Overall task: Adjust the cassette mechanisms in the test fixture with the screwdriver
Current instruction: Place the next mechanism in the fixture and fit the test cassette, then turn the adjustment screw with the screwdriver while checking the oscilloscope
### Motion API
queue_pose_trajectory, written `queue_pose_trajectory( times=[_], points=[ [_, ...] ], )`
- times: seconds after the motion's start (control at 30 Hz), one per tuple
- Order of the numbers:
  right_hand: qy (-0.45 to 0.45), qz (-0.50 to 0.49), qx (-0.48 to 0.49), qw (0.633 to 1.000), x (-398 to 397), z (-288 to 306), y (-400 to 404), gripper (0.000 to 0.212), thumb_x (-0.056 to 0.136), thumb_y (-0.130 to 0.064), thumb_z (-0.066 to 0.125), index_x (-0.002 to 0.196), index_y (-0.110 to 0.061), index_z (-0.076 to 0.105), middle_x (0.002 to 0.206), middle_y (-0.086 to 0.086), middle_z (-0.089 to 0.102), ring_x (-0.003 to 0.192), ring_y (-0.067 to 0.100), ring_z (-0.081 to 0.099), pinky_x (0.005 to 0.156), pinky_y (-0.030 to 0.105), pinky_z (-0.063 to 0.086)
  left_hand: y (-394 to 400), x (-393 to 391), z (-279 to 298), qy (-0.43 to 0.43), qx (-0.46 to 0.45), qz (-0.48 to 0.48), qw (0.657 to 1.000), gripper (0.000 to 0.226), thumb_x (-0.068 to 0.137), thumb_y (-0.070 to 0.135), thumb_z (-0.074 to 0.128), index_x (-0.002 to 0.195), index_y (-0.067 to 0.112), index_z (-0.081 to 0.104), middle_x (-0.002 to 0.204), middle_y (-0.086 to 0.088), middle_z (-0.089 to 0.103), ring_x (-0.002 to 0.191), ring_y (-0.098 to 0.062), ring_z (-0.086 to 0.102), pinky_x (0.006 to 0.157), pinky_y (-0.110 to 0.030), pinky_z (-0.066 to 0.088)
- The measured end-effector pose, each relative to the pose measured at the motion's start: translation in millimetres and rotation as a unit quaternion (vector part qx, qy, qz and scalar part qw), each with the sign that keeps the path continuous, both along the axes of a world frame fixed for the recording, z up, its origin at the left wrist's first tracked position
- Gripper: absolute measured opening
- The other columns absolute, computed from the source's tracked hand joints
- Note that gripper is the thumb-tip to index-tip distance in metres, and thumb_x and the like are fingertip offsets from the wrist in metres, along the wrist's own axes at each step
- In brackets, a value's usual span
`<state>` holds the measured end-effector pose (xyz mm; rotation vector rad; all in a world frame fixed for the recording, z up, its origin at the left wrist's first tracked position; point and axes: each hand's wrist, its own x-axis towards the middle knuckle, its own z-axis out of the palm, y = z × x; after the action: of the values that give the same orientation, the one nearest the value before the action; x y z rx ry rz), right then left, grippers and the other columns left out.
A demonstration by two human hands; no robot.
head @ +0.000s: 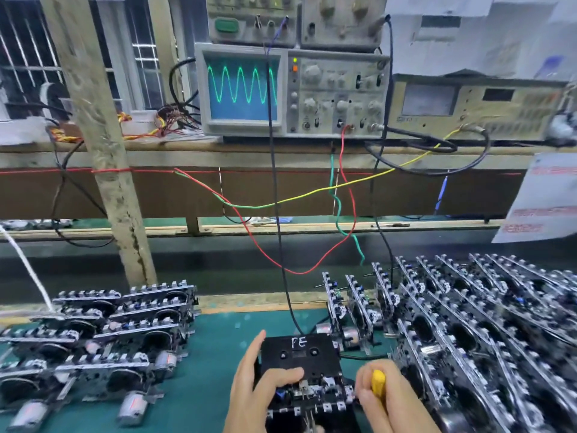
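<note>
Two hands work on a cassette mechanism at the near edge of a green tabletop (212, 354).

The left hand (253, 389) lies spread, thumb pressing the black test cassette (298, 351) marked "PE" seated in the cassette mechanism (307, 398), forefinger stretched along its left side. Just right, the right hand (379, 398) curls around a yellow-handled screwdriver (378, 382), tip hidden. Metal mechanisms are stacked left (103, 335) and stand in rows right (487, 332). An oscilloscope (290, 89) on the shelf behind shows a green wave.

Test fixture (299, 354) at centre — cassette mechanisms (100, 339) left and right, oscilloscope (290, 92) behind.
</note>
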<state>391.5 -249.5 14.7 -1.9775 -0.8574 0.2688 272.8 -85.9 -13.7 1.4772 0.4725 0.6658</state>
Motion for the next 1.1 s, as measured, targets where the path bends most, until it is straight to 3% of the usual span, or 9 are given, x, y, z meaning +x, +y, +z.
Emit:
queue_pose_trajectory(
  times=[0.07, 0.2, 0.33, 0.43, 0.5, 0.57, 0.8, 0.97, 1.1],
  points=[
    [-0.058, -0.01, 0.029, 0.998, -6.7, 7.3, 1.2, 0.038, 0.083, -0.008, 0.061, 0.069, -0.042, 0.065, 0.092, -0.007, 0.071, 0.093, 0.004, 0.066, 0.094, 0.026, 0.046, 0.4, -1.0, -1.0, 0.003, -0.008, 0.009, 1.0, 0.073, 0.033, 0.045, 0.077, 0.106, 0.045, 0.075, 0.144, 0.02, 0.043, 0.13, -0.003, 0.041, 0.1, -0.022, 0.041],
    [-0.128, 0.037, -0.08, 0.988, -21.5, 16.1, 10.1, 0.011, 0.08, -0.043, 0.045, 0.083, -0.053, 0.046, 0.125, -0.037, 0.049, 0.125, -0.009, 0.041, 0.112, 0.024, 0.024, 7.1, -0.1, -8.4, 0.006, 0.056, 0.019, 0.998, 0.079, 0.042, 0.045, 0.08, 0.119, 0.033, 0.07, 0.144, 0.03, 0.038, 0.132, 0.001, 0.033, 0.087, -0.006, 0.038],
    [-0.11, 0.049, -0.097, 0.988, -25.7, 4.7, 7.4, 0.029, 0.088, -0.034, 0.053, 0.09, -0.052, 0.03, 0.141, -0.031, 0.036, 0.136, 0.001, 0.025, 0.116, 0.029, 0.013, 11.8, -5.6, -23.5, 0.023, 0.269, -0.042, 0.962, 0.08, 0.048, 0.061, 0.089, 0.123, 0.051, 0.063, 0.144, 0.045, 0.02, 0.144, -0.004, 0.025, 0.111, -0.027, 0.026],
    [-0.105, 0.062, -0.059, 0.991, -27.5, -1.8, 0.5, 0.036, 0.082, -0.038, 0.046, 0.103, -0.063, 0.03, 0.131, -0.034, 0.036, 0.127, -0.002, 0.033, 0.111, 0.032, 0.026, 2.2, -7.6, -21.3, 0.017, 0.34, 0.02, 0.94, 0.06, 0.048, 0.059, 0.08, 0.106, 0.059, 0.064, 0.156, 0.03, 0.025, 0.14, 0.004, 0.033, 0.106, -0.034, 0.035],
    [-0.108, 0.065, -0.015, 0.992, -29.2, -5.9, -4.3, 0.038, 0.085, -0.037, 0.047, 0.11, -0.063, 0.032, 0.121, -0.04, 0.04, 0.115, -0.011, 0.04, 0.1, 0.018, 0.032, -3.9, -7.8, -18.3, 0.017, 0.346, 0.027, 0.938, 0.062, 0.05, 0.056, 0.082, 0.109, 0.055, 0.064, 0.156, 0.024, 0.029, 0.136, 0.008, 0.038, 0.1, -0.029, 0.04],
    [-0.106, 0.061, 0.013, 0.992, -29.9, -7.1, -7.7, 0.043, 0.09, -0.032, 0.05, 0.109, -0.067, 0.033, 0.123, -0.038, 0.048, 0.108, -0.016, 0.047, 0.09, 0.009, 0.034, -5.7, -10.1, -17.8, 0.021, 0.331, 0.032, 0.943, 0.063, 0.05, 0.049, 0.086, 0.108, 0.056, 0.063, 0.155, 0.027, 0.029, 0.135, 0.003, 0.043, 0.097, -0.027, 0.04],
    [-0.085, 0.043, 0.019, 0.995, -29.6, -10.2, -9.9, 0.041, 0.087, -0.043, 0.053, 0.11, -0.07, 0.033, 0.113, -0.032, 0.051, 0.098, -0.008, 0.051, 0.073, 0.01, 0.033, -9.4, -11.1, -14.6, 0.048, 0.317, 0.029, 0.947, 0.073, 0.054, 0.019, 0.099, 0.104, 0.059, 0.063, 0.154, 0.031, 0.027, 0.135, -0.013, 0.047, 0.104, -0.042, 0.042],
    [-0.079, 0.047, 0.026, 0.995, -28.6, -11.7, -11.9, 0.04, 0.087, -0.044, 0.055, 0.11, -0.069, 0.034, 0.113, -0.027, 0.054, 0.089, -0.01, 0.048, 0.071, 0.011, 0.033, -12.1, -12.3, -12.9, 0.047, 0.316, 0.028, 0.947, 0.072, 0.053, 0.021, 0.098, 0.104, 0.058, 0.063, 0.154, 0.031, 0.028, 0.134, -0.01, 0.047, 0.099, -0.034, 0.042],
    [-0.081, 0.049, 0.032, 0.995, -27.9, -13.0, -11.7, 0.041, 0.087, -0.04, 0.055, 0.102, -0.071, 0.032, 0.123, -0.021, 0.057, 0.09, -0.006, 0.048, 0.074, 0.016, 0.035, -12.5, -11.9, -13.2, 0.044, 0.315, 0.028, 0.948, 0.072, 0.053, 0.022, 0.098, 0.103, 0.058, 0.063, 0.154, 0.031, 0.028, 0.134, -0.016, 0.048, 0.103, -0.041, 0.044]
  ],
)
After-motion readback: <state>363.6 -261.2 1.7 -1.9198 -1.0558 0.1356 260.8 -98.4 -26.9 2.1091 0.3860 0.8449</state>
